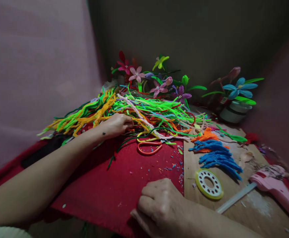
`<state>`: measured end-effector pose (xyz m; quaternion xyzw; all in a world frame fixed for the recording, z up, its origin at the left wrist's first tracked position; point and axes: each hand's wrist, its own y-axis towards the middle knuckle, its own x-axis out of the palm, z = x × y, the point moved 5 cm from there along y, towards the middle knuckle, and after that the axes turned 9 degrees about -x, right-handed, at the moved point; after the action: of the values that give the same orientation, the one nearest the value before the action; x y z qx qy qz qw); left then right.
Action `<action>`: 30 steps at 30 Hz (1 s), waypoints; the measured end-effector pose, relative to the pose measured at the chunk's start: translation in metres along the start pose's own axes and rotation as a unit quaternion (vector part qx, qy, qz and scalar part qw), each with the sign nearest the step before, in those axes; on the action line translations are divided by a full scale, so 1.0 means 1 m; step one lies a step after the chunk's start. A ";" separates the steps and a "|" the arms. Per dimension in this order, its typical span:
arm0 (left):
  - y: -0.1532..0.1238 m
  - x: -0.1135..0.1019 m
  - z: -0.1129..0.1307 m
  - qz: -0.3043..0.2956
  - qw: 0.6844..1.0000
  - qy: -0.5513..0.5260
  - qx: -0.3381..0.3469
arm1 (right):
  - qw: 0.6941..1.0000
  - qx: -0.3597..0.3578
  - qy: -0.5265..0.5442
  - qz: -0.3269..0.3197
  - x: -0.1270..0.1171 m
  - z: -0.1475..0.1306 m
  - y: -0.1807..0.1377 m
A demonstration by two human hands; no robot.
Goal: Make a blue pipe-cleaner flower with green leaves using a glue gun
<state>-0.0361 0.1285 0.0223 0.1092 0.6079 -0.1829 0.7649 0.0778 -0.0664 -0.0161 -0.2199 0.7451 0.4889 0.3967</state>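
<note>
I am watching the left hand reaching into the heap of fuzzy bright wire sticks far back on the counter; I cannot tell if its fingers are pinching any. The right hand is resting on the red felt cloth, fingers pressed together.

L. arm stretched far fwd, bare from the elbow down, running diagonally from the frame's lower-left corner to mid-frame. Forearm nearly straight, wrist level, a small dark mark on its upper side. L. hand palm-down, fingers curled inward, tips out of sight — whether it grips anything can't be told. R. hand sits close to the body at bottom centre — knuckles up, fingers folded into a loose fist, thumb at the near edge. R. forearm bare too, leaving the frame at lower right. Hands well apart.
</note>
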 end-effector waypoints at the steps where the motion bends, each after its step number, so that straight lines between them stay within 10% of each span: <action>1: 0.002 0.001 0.003 0.010 1.000 -0.012 -0.002 | 1.000 -0.001 0.001 0.000 0.000 0.000 0.000; 17: 0.013 0.010 0.004 -0.039 0.997 0.071 0.019 | 1.000 0.001 0.009 -0.013 0.000 -0.002 0.000; 30: 0.011 0.012 -0.020 -0.175 0.960 -0.212 -0.057 | 1.000 0.001 0.011 -0.024 0.000 -0.002 0.000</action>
<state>-0.0467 0.1448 0.0051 -0.0833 0.4509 -0.2978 0.8373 0.0771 -0.0679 -0.0157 -0.2427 0.7444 0.4765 0.4000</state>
